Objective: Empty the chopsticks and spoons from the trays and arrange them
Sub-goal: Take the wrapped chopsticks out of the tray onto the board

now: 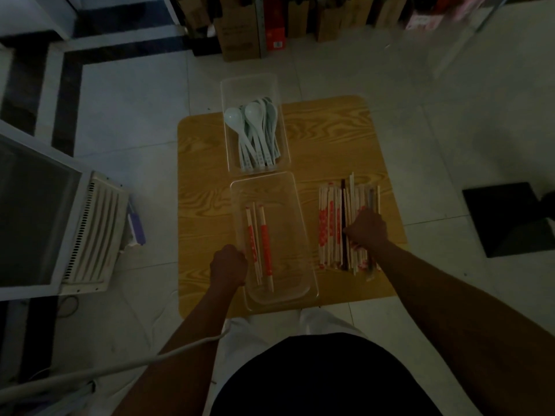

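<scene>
A clear near tray point(295, 235) on the small wooden table point(204, 205) holds a few wrapped chopsticks point(260, 244) with red bands. My left hand point(228, 267) grips that tray's left rim. To the right, a row of wrapped chopsticks point(330, 223) lies on the table. My right hand point(367, 229) rests on that row with its fingers curled round some of them. A second clear tray point(228, 85) at the table's far edge holds several pale spoons point(255, 130).
A white appliance with a vented side point(90, 232) stands on the floor to the left. A white cable point(120, 364) runs past my left arm. Cardboard boxes point(240, 31) line the far wall. A dark square object point(510, 217) lies on the floor to the right.
</scene>
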The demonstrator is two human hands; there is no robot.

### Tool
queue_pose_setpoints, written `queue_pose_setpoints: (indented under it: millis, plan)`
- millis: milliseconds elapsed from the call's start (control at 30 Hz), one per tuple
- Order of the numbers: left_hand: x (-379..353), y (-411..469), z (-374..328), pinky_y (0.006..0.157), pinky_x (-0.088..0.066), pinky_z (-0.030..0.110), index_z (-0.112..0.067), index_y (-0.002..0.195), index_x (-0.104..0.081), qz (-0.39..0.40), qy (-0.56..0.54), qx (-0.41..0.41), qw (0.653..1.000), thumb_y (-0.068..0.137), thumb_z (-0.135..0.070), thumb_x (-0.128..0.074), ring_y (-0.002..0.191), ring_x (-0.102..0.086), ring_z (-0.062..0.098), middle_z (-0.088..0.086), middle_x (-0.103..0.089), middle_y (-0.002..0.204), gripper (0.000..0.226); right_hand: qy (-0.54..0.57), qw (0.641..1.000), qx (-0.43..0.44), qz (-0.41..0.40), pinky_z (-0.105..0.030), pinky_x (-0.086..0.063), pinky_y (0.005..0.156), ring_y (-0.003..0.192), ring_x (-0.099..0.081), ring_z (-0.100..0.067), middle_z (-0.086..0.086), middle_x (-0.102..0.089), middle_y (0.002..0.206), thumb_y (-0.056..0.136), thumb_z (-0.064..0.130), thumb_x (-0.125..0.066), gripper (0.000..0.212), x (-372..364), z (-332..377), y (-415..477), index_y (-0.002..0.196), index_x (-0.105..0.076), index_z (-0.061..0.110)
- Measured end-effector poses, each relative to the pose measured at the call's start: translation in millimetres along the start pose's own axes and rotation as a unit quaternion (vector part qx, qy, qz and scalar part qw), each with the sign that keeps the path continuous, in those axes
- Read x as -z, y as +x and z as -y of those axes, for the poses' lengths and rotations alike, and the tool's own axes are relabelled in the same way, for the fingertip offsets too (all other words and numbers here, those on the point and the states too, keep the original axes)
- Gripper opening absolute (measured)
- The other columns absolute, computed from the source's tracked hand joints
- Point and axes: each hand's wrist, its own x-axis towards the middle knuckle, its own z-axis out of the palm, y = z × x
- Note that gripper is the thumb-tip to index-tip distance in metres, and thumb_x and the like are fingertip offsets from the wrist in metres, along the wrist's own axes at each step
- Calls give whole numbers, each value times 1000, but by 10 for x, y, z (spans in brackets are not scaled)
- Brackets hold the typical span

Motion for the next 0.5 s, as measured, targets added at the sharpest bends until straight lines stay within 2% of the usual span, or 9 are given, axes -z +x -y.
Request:
queue_pose_setpoints:
  millis: [100,200,333,400,500]
  plan:
    - [21,-32,-29,54,-59,33,-5,83,-64,3,-13,4,1000,90,-24,-55,54,-69,27,14,-70,75,22,6,1000,-2,19,-45,-60,50,43,-66,-23,-11,-68,57,82,10,-70,15,12,9,5,83,-63,-2]
    - [19,-41,-50,53,-59,33,-4,83,-60,-1,-11,3,1000,93,-24,-53,54,-68,27,15,-69,77,23,21,999,-5,36,-42,-61,55,47,-69,-23,-12,-69,57,83,14,-71,20,103,85,13,71,-68,-2]
    - [7,-49,-43,57,-60,37,-5,85,-57,-6,-15,0,1000,94,-24,-52,55,-68,28,16,-67,80,22,47,998,43,-2,-36,-60,63,60,-69,-27,-13,-69,67,84,28,-66,29,221,498,9,76,-71,0]
    - [-2,-46,-18,57,-60,37,-5,83,-55,-9,-17,-8,1000,94,-23,-51,55,-68,28,15,-67,79,21,78,993,81,-21,-32,-57,60,62,-67,-27,-11,-67,68,83,33,-63,33,198,790,-39,78,-70,1]
    - [-10,-41,2,56,-58,33,-8,76,-52,-5,-22,-16,1000,94,-21,-50,55,-68,28,16,-68,77,22,107,983,146,3,-37,-58,61,60,-66,-26,-10,-66,64,86,41,-64,41,24,1174,-265,73,-70,3]
